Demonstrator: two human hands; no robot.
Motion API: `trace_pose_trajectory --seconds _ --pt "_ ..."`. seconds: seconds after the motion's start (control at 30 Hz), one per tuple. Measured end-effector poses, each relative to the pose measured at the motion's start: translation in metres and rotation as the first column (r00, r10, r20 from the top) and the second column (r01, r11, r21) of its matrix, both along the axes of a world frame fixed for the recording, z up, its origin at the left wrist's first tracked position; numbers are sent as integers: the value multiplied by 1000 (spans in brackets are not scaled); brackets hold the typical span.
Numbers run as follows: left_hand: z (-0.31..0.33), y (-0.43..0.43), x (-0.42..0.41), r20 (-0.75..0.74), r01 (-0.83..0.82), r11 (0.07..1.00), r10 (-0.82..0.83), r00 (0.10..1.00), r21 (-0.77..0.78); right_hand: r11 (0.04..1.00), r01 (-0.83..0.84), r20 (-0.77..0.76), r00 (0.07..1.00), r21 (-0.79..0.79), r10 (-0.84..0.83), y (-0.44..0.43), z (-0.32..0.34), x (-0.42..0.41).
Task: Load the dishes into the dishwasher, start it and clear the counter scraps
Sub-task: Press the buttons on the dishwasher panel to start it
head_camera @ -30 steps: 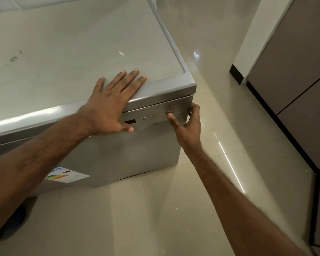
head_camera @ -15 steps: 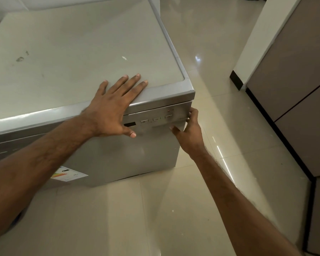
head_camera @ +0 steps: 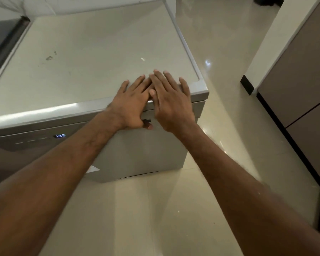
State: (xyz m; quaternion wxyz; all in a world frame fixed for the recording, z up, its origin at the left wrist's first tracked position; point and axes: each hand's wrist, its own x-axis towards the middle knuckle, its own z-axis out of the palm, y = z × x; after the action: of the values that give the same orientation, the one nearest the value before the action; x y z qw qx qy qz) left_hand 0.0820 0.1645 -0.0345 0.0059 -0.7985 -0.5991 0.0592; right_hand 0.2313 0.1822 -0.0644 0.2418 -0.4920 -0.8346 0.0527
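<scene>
The shut dishwasher (head_camera: 137,154) lies at 12 o'clock, display (head_camera: 60,136) lit: starting is judged done. The left hand (head_camera: 131,106) and right hand (head_camera: 172,106) are laid flat on it, grips wide, empty. Clearing up is called for next.

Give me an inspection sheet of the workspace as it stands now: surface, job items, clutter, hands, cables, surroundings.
Surface: dishwasher top, pale, with a raised rim.
Job's things: dishwasher, door looks shut; display lit, reads 1:30. No dishes in view.
Clutter: dark smudge and white fleck on the top.
Hands: left hand flat on the top's front edge, thumb down over the front panel; right hand flat beside it, its thumb overlapping the left fingers; neither holds anything.
Cables: nothing seen.
Surroundings: glossy tiled floor; brown cabinets at the right.
</scene>
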Motion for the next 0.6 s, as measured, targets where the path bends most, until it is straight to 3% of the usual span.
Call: trace_pose_trajectory --seconds 0.3,0.6 --pt "0 -10 17 23 -183 982 184 983 -39 985 6 97 995 -171 10 0 13 1" --pt "-2 -12 19 38 -191 981 192 981 -13 979 8 177 984 -202 29 3 17 2"
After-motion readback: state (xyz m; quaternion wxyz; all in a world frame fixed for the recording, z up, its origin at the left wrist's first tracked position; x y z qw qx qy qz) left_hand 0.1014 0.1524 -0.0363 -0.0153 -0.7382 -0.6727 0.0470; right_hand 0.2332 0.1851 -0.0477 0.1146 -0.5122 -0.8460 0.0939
